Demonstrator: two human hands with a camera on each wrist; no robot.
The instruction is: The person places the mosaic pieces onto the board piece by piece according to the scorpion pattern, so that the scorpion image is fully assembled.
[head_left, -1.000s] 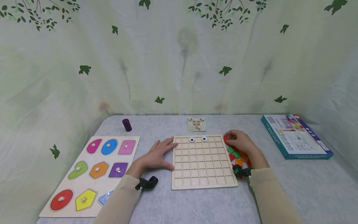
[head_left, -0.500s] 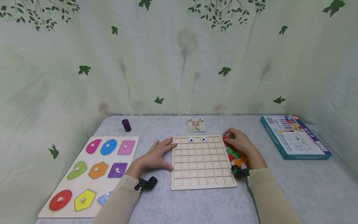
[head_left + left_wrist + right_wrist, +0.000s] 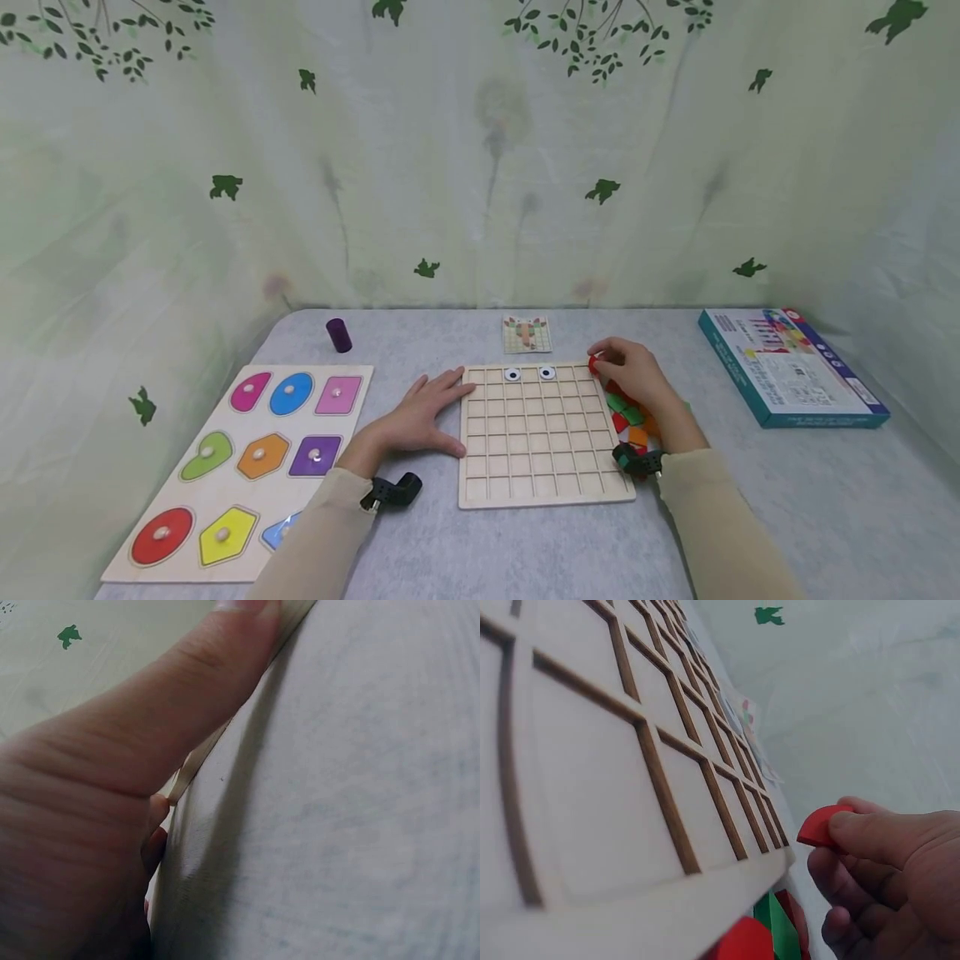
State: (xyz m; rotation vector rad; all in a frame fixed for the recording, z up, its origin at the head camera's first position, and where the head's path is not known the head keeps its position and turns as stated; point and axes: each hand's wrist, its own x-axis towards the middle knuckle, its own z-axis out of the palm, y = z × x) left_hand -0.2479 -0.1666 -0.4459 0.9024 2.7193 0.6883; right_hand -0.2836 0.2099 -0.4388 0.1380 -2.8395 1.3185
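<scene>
A: Which parts are in play?
B: The gridded board [image 3: 540,433] lies flat on the desk [image 3: 442,546]. The left hand [image 3: 416,421] rests at its left edge, fingers spread. The right hand [image 3: 641,379] pinches a red piece [image 3: 819,827], rounded on one side, by the board's far right corner; contact with the board cannot be told.
A: How much is done?
B: Two eye discs [image 3: 512,375] sit in the far row. The other cells in view are bare, so the filling appears barely begun.
A: What remains?
B: Red, green and orange loose pieces [image 3: 637,437] lie along the board's right side, partly hidden by the right arm; their number cannot be told. A small picture card [image 3: 527,336] lies beyond the far edge. If it is the model, nearly all of its coloured figure remains to be laid, and the red piece is not yet set in a cell.
</scene>
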